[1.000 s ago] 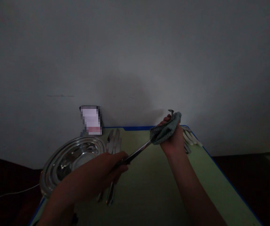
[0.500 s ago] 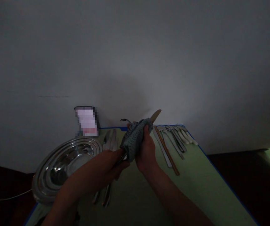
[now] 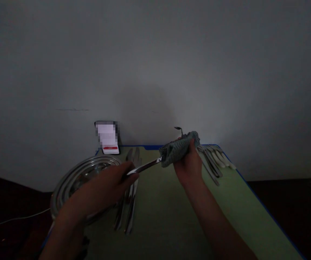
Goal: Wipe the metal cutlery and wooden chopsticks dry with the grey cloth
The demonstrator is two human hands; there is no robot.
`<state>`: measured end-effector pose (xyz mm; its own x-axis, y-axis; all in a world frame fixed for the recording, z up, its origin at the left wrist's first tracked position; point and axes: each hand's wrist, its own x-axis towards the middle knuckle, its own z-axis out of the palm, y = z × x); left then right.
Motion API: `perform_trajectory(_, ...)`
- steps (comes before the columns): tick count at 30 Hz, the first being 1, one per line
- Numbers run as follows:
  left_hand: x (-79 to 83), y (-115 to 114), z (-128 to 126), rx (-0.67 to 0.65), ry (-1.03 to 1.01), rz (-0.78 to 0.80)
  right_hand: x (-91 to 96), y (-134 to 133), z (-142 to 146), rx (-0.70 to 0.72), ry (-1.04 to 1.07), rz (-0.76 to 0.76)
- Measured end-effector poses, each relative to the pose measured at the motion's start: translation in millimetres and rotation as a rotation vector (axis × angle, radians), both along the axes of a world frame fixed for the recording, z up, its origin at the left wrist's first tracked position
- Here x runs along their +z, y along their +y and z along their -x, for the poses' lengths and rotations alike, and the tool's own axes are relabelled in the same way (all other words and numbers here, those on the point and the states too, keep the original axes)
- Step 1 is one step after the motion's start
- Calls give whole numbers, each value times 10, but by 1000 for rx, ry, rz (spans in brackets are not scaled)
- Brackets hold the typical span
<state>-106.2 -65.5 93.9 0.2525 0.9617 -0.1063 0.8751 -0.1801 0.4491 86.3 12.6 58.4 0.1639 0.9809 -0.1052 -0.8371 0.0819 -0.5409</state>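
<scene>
My left hand (image 3: pixel 103 189) grips the handle of a metal table knife (image 3: pixel 144 167) that points up and to the right. My right hand (image 3: pixel 189 164) is closed around a grey-green knitted cloth (image 3: pixel 178 151) wrapped over the knife's blade, so the blade is hidden. Both hands hover above a pale green table (image 3: pixel 171 216) with a blue edge.
A shiny steel bowl (image 3: pixel 74 178) sits at the table's left. Several pieces of cutlery (image 3: pixel 128 202) lie beside it, and several more (image 3: pixel 213 159) lie at the far right by the wall. A small upright card (image 3: pixel 107 138) stands at the back.
My right hand slid the cloth back out along the blade to the right, covering the tip that showed half a second ago. The left hand stayed on the handle.
</scene>
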Motion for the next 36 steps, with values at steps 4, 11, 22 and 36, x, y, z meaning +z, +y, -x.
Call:
perform_trajectory(4,27,58,29,70,24,-141,-34,-44,127,8,10,2)
perform_trajectory(11,21,71,51,220,117,-341,-47,22,433,75,-58,-83)
perform_trajectory(22,38,50,-279,175,259,-244,-58,-72,645,242,-167,55)
perform_trajectory(36,-49,-48,-453,-70,273,-227,155,185,189,-51,-27,-38)
